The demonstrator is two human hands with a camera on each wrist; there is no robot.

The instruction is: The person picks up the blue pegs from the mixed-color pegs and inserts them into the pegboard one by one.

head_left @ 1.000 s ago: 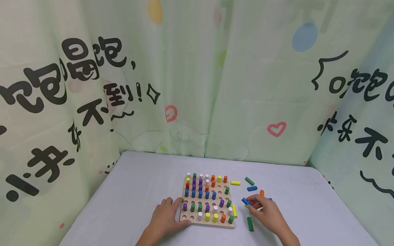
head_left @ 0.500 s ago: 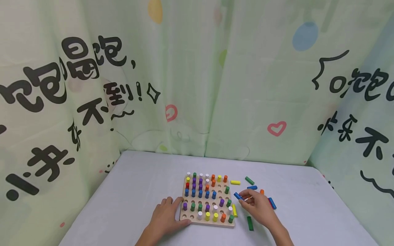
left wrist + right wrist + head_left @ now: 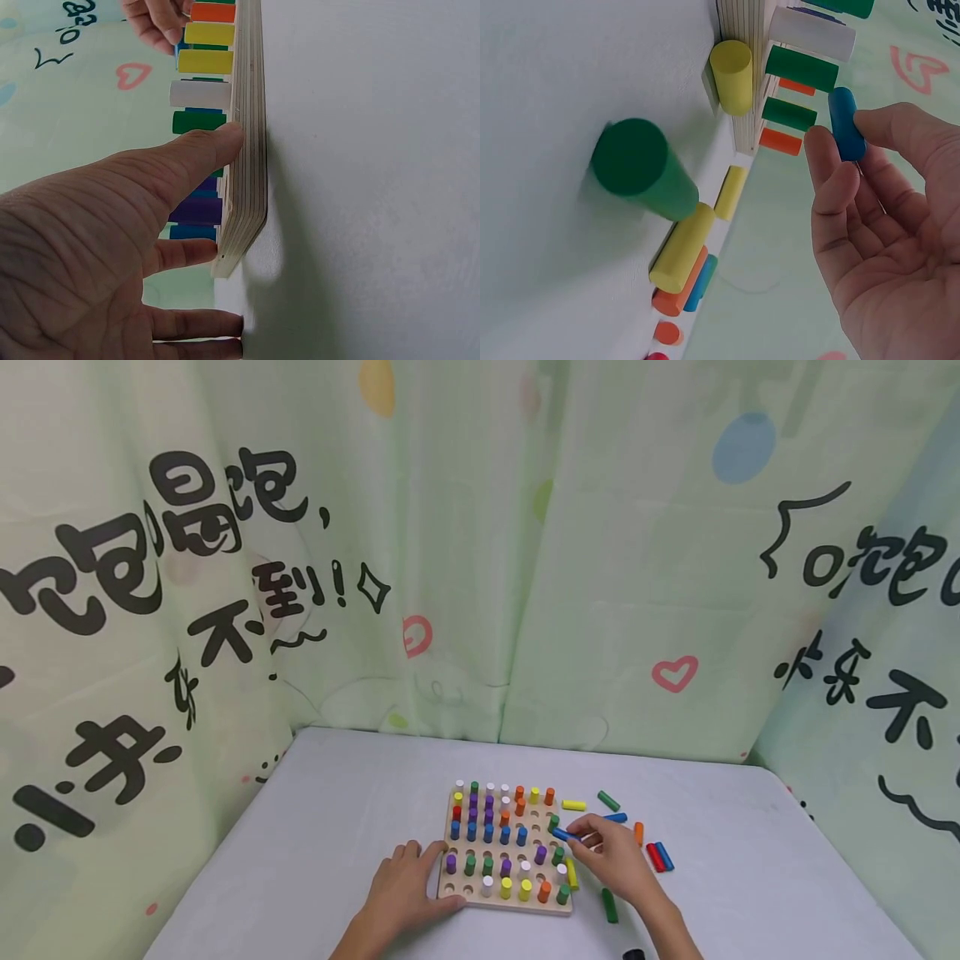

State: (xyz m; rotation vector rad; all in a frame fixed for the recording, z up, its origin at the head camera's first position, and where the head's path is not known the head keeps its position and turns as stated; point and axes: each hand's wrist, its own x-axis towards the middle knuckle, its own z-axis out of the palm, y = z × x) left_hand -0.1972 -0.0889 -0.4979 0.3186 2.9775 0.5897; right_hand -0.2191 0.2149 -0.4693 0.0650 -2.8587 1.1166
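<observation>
A wooden pegboard [image 3: 495, 902] holds rows of coloured pegs, with some holes bare. My left hand [image 3: 408, 887] rests at its near left corner. In the left wrist view, the thumb [image 3: 202, 146] presses the board's near edge while the index fingertip meets the side; the other fingers lie straight beside it. Between thumb and fingertips my right hand [image 3: 611, 853] pinches a blue peg [image 3: 847, 124]. That peg is tilted, held above the board's right edge near a standing green peg [image 3: 553, 823]. In the right wrist view, the blue peg is well clear of the white tabletop.
Loose pegs lie right of the board: a yellow one [image 3: 573, 806] and a green one [image 3: 608, 801] behind, a red one [image 3: 656, 857] beside a blue one [image 3: 664, 856], a green one [image 3: 610, 906] nearer. A dark object [image 3: 633, 954] shows at the bottom edge. Printed curtains [image 3: 450, 568] enclose the table.
My right hand has moved left with the blue peg, from over the loose pegs to the board's right edge. The red and blue pegs behind it came into view. The left hand stays put.
</observation>
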